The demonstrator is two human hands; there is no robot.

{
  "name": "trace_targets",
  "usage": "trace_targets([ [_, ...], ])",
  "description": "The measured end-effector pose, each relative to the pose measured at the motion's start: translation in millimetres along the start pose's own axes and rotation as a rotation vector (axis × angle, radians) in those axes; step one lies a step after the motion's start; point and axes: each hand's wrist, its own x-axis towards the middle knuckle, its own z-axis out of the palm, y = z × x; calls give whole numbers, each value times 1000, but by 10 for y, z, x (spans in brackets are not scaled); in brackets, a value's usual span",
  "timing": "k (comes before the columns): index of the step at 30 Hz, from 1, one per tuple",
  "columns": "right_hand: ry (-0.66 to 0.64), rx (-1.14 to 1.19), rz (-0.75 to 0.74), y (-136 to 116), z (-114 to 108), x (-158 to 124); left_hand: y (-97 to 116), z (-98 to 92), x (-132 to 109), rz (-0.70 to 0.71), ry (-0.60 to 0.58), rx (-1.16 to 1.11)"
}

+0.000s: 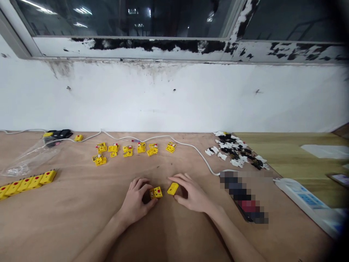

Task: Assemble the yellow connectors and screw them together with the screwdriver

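Between the thumb and fingers of my left hand (pixel 136 198) is a small yellow plastic housing (pixel 156 192) with a red dot and metal bits showing on it. My right hand (pixel 192 193) pinches a plain yellow cover piece (pixel 172 189) by its right side. The two yellow parts are close together but apart, over the middle of the wooden table (pixel 152 233). Further back lies a row of opened yellow housings, among them one pair of halves (pixel 127 151) and another at the right end (pixel 171 147).
A row of closed yellow blocks (pixel 25 184) lies at left, near a clear plastic bag (pixel 32 156). A white cable (pixel 191 146) crosses the back. To the right are a pile of black and white parts (pixel 237 150), a pixelated dark object (pixel 244 198) and a power strip (pixel 305 202).
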Motion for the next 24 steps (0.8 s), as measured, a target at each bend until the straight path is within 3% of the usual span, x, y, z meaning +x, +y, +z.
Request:
trace_targets([
  [8,-51,187,55,-10,-24,-52,15,-22,5,-14,-31,-3],
  [16,77,2,215,92,-31,-59,18,-23,5,4,-18,3],
  [21,-67,112,94,101,-159,-118,32,-35,7,-11,-40,2],
  [24,-105,111,136,76,-166,-118,36,-39,8,-13,-40,2],
])
